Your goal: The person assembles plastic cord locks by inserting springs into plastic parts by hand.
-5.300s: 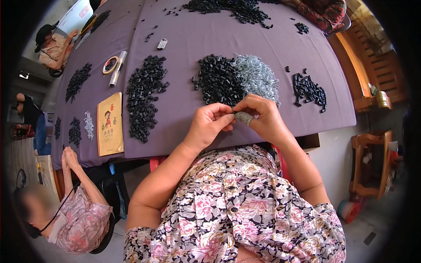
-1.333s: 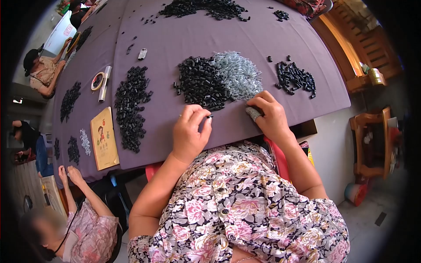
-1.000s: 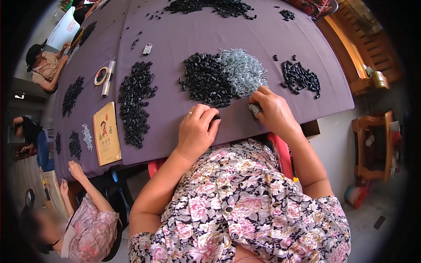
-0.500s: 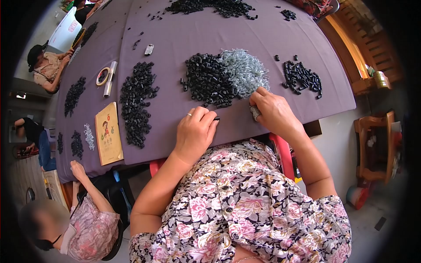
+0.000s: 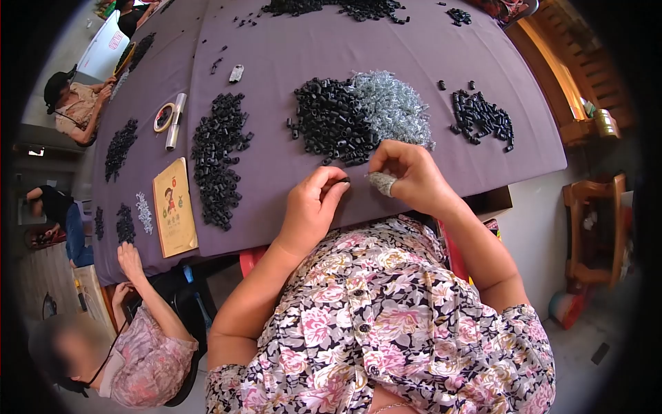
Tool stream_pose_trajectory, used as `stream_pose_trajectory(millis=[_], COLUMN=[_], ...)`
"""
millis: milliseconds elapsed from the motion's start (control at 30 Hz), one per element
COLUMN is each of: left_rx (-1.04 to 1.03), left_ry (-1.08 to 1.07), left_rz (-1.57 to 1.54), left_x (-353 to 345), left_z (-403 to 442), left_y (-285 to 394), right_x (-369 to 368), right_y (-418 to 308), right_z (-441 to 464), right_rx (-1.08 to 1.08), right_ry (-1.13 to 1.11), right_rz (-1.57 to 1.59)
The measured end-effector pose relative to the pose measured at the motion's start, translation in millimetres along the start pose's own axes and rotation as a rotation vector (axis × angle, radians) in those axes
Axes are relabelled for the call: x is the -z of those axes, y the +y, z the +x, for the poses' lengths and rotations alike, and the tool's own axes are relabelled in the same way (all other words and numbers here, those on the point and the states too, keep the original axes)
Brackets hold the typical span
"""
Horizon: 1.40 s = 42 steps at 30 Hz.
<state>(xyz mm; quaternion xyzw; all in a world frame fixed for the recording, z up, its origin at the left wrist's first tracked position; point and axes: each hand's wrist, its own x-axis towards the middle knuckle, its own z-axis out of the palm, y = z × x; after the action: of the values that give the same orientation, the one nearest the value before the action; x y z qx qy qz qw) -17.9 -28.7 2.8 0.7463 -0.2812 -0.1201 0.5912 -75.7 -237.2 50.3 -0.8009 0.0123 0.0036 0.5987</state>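
My left hand (image 5: 310,207) pinches a small black piece (image 5: 345,181) between thumb and forefinger, just below a heap of black tube-like pieces (image 5: 331,121). To its right, my right hand (image 5: 414,178) has its fingers pressed together, with a grey wrapping (image 5: 382,183) on one finger; whatever its fingertips hold is too small to make out. The two hands are close but apart. A heap of small clear pieces (image 5: 394,107) touches the black heap and lies just above my right hand.
On the purple tablecloth (image 5: 276,55) are a long black heap (image 5: 219,159), a smaller black heap (image 5: 483,117), a yellow booklet (image 5: 174,210), a tape roll (image 5: 164,118) and a clear film roll (image 5: 176,121). A co-worker (image 5: 148,355) sits at the lower left; other people are farther back.
My right hand has moved from the lower edge of the clear heap toward my left hand. My left hand still pinches a black piece. The co-worker's hands at the lower left have shifted.
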Motion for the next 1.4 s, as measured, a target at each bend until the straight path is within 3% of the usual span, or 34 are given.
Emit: stream_pose_trajectory(millis=[33,133,333,533,833,933,1000,1167,1267,1400], left_rx=[0.107,0.131,0.161,0.063,0.148,0.232,0.234,0.362,0.390,0.335], left_ry=[-0.028,-0.053,-0.066,-0.059,-0.052,-0.022,-0.012,-0.069,-0.093,-0.122], left_rz=[-0.156,-0.276,-0.343,-0.212,-0.392,-0.655,-0.662,-0.892,-0.934,-0.769], left_x=[-1,-5,-7,-7,-13,-6,-3,1,-2,0], left_z=[-1,1,1,0,4,7,9,6,4,5], left_y=[3,9,8,0,9,5,0,-8,-3,-3], right_x=[-3,-8,-11,-8,-12,-8,-7,-15,-15,-12], right_y=[-1,-1,-5,-2,5,1,0,1,3,3], right_z=[1,3,0,1,2,0,-1,0,0,-2], right_rx=[-0.010,-0.034,-0.019,-0.045,0.039,-0.041,-0.060,0.032,0.038,0.024], right_ry=[-0.018,-0.079,-0.054,-0.066,0.021,-0.014,-0.040,0.012,0.017,0.002], right_rz=[0.063,0.120,0.075,0.035,0.051,0.081,0.068,0.130,0.123,0.044])
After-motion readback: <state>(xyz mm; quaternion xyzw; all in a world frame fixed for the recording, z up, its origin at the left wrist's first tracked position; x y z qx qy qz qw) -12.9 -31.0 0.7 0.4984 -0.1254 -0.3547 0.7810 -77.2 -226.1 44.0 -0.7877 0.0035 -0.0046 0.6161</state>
